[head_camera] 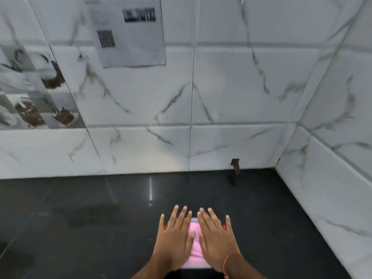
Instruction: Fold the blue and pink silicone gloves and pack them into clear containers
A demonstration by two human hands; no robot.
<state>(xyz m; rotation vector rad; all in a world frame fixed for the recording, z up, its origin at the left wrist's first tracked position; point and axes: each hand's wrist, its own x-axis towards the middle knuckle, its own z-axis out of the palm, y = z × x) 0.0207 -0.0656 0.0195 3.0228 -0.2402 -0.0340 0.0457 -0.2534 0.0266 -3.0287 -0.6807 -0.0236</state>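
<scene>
Two hands: both are laid flat, side by side, on top of a clear container (pixel 196 264) near the bottom edge of the view.
Left hand (pixel 174 237): its fingers are kept straight and spread, palm down, pressed on the left half of the container's top; nothing is grasped.
Right hand (pixel 216 237): its fingers are likewise straight and fanned, palm down on the right half; nothing is grasped. An orange band (pixel 228 262) is worn at its wrist.
Pink glove (pixel 194 241): it is seen between the two hands, folded inside the container under the clear top.
Red tabs (pixel 223 227): small red pieces are glimpsed at the container's left and right sides beside the outer fingers, possibly lid clips, though they are mostly covered.
Blue glove: it cannot be made out anywhere in view.
Counter (pixel 90 218): the container is set on a dark, glossy surface.
Wall (pixel 231 97): white marbled tiles are met at a corner on the right.
Paper sheet (pixel 128 31): it is fixed high on the wall; its print is blurred.
</scene>
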